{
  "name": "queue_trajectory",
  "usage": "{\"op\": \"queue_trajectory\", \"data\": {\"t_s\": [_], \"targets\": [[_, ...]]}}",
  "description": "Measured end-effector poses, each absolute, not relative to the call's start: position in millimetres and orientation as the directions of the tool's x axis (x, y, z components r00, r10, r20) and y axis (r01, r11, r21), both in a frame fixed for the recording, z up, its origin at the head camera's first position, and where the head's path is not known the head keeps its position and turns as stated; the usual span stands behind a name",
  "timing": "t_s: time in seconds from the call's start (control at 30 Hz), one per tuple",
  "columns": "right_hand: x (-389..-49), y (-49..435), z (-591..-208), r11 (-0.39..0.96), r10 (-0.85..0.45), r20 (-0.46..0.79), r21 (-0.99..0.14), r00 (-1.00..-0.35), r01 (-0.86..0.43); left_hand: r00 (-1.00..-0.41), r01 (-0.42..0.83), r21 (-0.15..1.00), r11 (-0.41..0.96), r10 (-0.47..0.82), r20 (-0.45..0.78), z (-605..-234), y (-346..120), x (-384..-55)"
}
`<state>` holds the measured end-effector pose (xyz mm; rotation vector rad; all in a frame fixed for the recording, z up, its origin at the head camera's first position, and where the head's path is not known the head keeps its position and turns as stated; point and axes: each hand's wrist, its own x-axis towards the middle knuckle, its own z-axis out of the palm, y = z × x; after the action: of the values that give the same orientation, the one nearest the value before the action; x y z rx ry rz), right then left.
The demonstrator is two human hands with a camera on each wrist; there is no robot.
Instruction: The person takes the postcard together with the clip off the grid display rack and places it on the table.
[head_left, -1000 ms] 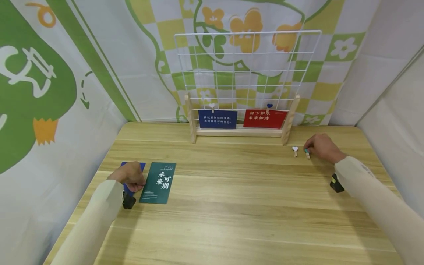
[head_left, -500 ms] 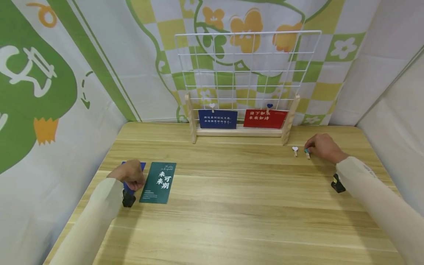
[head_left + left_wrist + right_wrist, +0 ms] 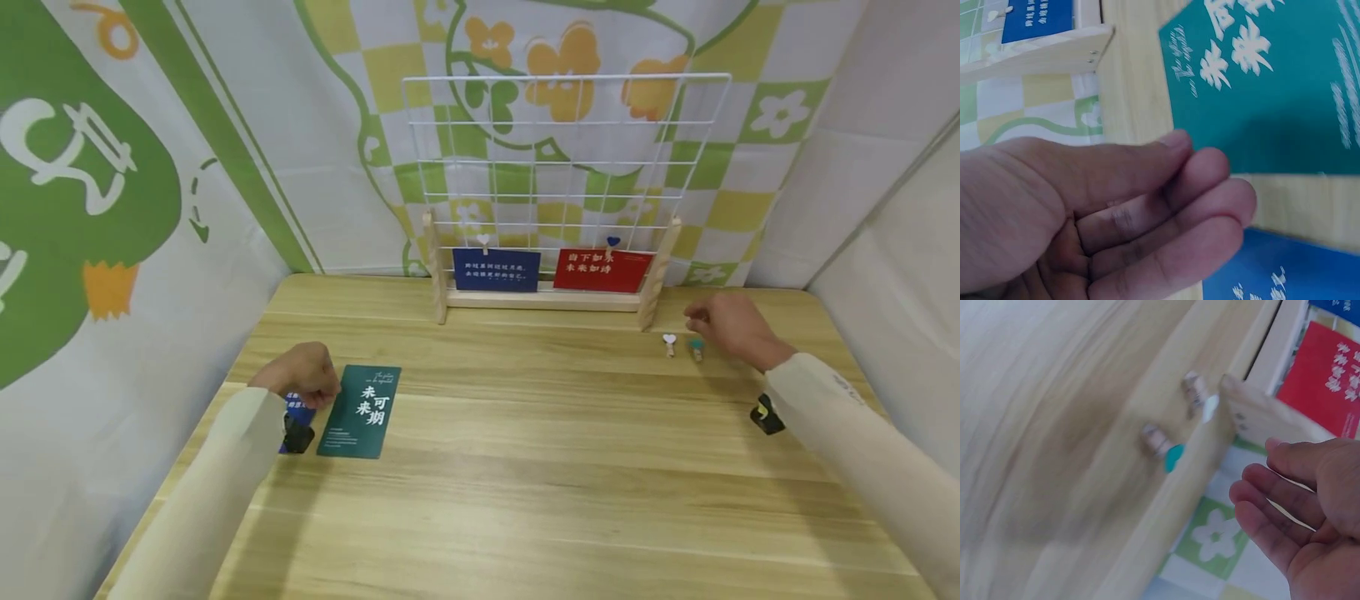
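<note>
Left hand point(image 3: 303, 375) above the worktop's left side, over the loose blue card point(image 3: 1279, 265); grip together, thumb tip against the index finger, the other fingers loosely curled, holding nothing. Blue card lies between the worktop's left edge and the green card point(image 3: 360, 412); its long axis is hard to judge. Green card flat, long axis running near edge to far edge, far end leaning slightly right.

Toward the far right corner, two loose clips: white heart clip point(image 3: 670, 345), then teal heart clip point(image 3: 697, 349). Apart, both with heart ends toward the far edge, peg ends toward the near edge. Right hand point(image 3: 735, 323) just beside the teal one; grip apart, fingers bent, nothing in it.

Hidden: much of the loose blue card, under hand and wrist camera point(image 3: 298, 435). Cut off in the left wrist view: both loose cards. Clips blurred in the right wrist view. Small print on the green card unreadable.

Worktop point(image 3: 517, 450): pale wood grain, rounded far corners. Grid rack point(image 3: 543, 300) at the far edge, hung blue card point(image 3: 497, 272) left, red card point(image 3: 603, 272) right. Printed cloth point(image 3: 780, 112) behind.
</note>
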<state>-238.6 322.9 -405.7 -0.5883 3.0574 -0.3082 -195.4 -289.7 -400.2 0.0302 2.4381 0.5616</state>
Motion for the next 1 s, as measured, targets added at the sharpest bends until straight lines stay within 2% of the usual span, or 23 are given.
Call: {"op": "queue_trajectory", "data": {"t_s": [0.17, 0.43, 0.73, 1.0], "targets": [[-239, 309, -397, 0.913, -0.361, 0.025, -0.193, -0.932, -0.358, -0.828, -0.037, 0.442, 0.896, 0.221, -0.516, -396, -279, -203], [-236, 285, -385, 0.892, -0.378, 0.04, -0.253, -0.925, -0.375, -0.87, 0.111, 0.432, 0.895, 0.298, -0.393, -392, -266, -212], [-237, 267, -378, 0.875, -0.412, 0.085, -0.243, -0.907, -0.419, -0.906, 0.176, 0.422, 0.889, 0.314, -0.285, -384, -247, -220], [-238, 252, -370, 0.852, -0.451, 0.109, -0.244, -0.886, -0.464, -0.912, 0.193, 0.422, 0.886, 0.321, -0.257, -380, -227, -231]]}}
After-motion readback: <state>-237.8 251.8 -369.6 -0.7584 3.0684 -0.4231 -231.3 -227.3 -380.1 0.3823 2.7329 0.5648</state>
